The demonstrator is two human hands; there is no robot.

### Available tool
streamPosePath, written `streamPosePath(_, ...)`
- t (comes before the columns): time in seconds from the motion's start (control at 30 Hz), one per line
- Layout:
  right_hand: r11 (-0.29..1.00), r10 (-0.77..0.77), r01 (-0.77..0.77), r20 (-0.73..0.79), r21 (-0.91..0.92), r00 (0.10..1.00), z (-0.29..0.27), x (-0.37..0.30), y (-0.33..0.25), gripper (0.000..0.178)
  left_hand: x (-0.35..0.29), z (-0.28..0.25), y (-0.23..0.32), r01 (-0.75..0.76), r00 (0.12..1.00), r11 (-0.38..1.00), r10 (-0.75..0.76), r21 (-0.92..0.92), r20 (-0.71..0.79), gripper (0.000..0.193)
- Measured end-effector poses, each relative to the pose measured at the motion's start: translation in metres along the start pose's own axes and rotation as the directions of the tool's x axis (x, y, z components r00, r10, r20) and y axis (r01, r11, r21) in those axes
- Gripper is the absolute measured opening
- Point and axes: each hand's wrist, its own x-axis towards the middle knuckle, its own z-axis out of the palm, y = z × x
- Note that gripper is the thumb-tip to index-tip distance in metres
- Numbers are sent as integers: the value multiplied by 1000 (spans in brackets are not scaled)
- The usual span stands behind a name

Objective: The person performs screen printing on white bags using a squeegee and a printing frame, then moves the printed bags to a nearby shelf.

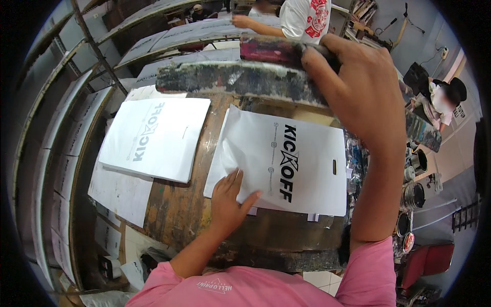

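Observation:
A white flat bag (312,153) with a black printed design and a die-cut handle slot lies on the worn, ink-stained board (179,210). My left hand (228,202) rests at its lower left edge, thumb spread away from the fingers, beside a raised crease. Above the bag, my right hand (358,84) is closed on an ink-stained bar, which looks like a squeegee (271,51). Its far grip is hidden by the hand. In front of the squeegee stands the side of a raised, paint-crusted screen frame (230,79).
To the left lies a stack of printed white bags (153,135) on a white sheet (123,197). Metal racks (76,128) with more printed sheets stand at left and behind. Ink cans (411,197) line the right side. Another person (307,20) stands beyond the frame.

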Motion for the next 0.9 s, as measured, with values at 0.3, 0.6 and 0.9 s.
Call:
streamPosePath(0.3, 993, 46, -42, -34, 110, 998, 3, 1, 1, 40, 13, -21, 15, 103, 985, 991, -114, -91, -126, 38)
streamPosePath(0.6, 999, -36, 37, 25, -31, 999, 2, -6, -3, 34, -18, -12, -52, 177, 952, 947, -234, -270, -199, 38)
streamPosePath(0.9, 996, 82, -81, -15, 31, 997, 12, -12, -5, 51, 3, -21, -101, 320, 795, 937, -348, -143, -498, 50)
